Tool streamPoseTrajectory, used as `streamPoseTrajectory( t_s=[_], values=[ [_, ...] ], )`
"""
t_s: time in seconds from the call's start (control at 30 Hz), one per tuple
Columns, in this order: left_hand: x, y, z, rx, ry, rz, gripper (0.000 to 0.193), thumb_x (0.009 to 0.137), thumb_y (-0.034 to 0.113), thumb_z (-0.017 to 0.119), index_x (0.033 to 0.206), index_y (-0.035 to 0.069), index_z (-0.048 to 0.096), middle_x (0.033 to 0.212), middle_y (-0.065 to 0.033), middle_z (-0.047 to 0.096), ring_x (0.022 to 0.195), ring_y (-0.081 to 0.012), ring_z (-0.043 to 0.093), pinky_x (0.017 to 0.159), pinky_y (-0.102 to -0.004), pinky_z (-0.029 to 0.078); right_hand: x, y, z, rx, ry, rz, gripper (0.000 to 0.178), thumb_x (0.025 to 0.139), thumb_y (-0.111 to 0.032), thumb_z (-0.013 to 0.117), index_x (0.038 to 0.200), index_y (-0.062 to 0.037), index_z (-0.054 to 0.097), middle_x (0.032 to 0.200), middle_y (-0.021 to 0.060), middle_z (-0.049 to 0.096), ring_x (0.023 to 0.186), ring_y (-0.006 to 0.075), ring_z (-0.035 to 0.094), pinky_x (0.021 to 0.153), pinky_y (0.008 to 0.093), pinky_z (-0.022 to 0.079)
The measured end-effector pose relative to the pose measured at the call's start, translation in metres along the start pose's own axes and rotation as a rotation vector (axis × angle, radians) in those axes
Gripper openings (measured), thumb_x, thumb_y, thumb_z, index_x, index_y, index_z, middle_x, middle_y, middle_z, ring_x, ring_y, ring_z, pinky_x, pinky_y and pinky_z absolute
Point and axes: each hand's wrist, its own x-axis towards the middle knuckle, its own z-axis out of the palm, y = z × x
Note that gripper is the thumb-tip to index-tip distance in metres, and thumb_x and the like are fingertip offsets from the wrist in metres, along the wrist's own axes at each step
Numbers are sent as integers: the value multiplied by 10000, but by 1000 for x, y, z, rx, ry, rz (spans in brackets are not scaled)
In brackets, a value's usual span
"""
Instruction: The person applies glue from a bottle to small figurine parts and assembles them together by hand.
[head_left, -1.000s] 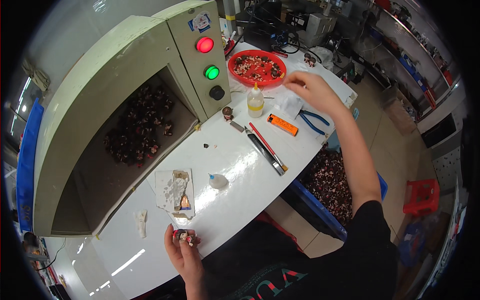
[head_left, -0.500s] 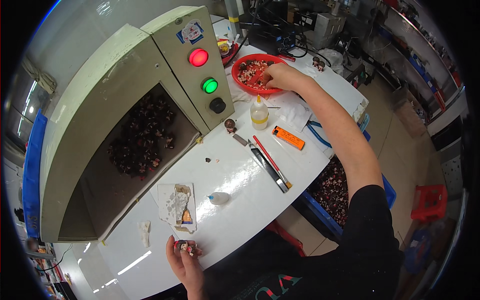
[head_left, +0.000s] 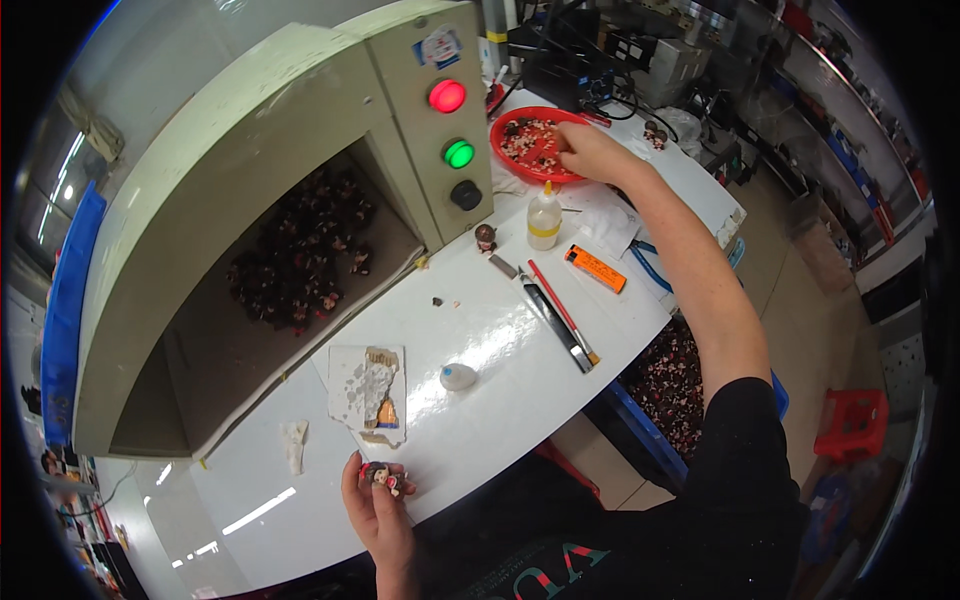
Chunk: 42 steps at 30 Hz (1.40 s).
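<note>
Near the table's front edge, my left hand is closed round a small figurine with dark hair and a pale face. My right arm stretches far across the table. At its end my right hand reaches into a red bowl of small pale and dark pieces, its fingers bent down and together among them. What those fingertips hold, if anything, is too small to make out. Another small figurine with a round brown head stands on the table, beside a clear bottle with a yellow band.
A cream machine with lit buttons and a heap of dark figurines inside fills the left. On the table lie a black cutter, a red brush, an orange pack, a small bottle and a crusted white board.
The whole view has shifted, so most things on the table sit a little farther right. My right hand stays in the red bowl, and my left hand keeps its figurine.
</note>
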Motion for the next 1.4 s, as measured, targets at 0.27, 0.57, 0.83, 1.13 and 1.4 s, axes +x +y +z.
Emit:
streamPoseTrajectory(
  t_s=[0.27,0.57,0.83,1.13,1.4],
  values=[
    [1,-6,-85,1,-75,-9,430,961,111,425,1365,20,308,1017,-136,566,839,-151,545,730,-295,476,-102,-114,17,824,284,127,94,848,-76,579,843,-23,501,787,40,562,700,97,517,621,236,429],
    [-11,-34,-142,-77,-194,17,427,945,30,391,1362,-6,307,1093,-156,565,987,-185,565,854,-329,467,-269,-315,139,1581,-318,-32,158,821,77,508,914,-36,448,902,99,515,757,108,499,695,237,434],
    [-37,-24,-181,-63,-188,78,424,965,95,419,1366,14,308,1098,-158,561,992,-170,569,846,-323,491,-290,-386,185,1579,-413,-87,158,838,70,530,950,-24,471,975,126,536,811,111,530,741,240,462],
    [-39,-18,-193,-83,-227,59,422,963,79,425,1362,5,309,1105,-161,559,1023,-179,564,867,-322,482,-288,-393,195,1615,-428,-76,190,809,116,527,933,-18,475,1003,135,531,821,114,534,745,242,466],
    [-36,-7,-158,-9,-126,34,421,944,32,394,1356,-3,310,1080,-145,563,954,-171,563,840,-318,468,-275,-359,154,1628,-408,-5,199,802,101,538,904,-42,443,939,118,535,778,124,518,720,258,453]
  ],
)
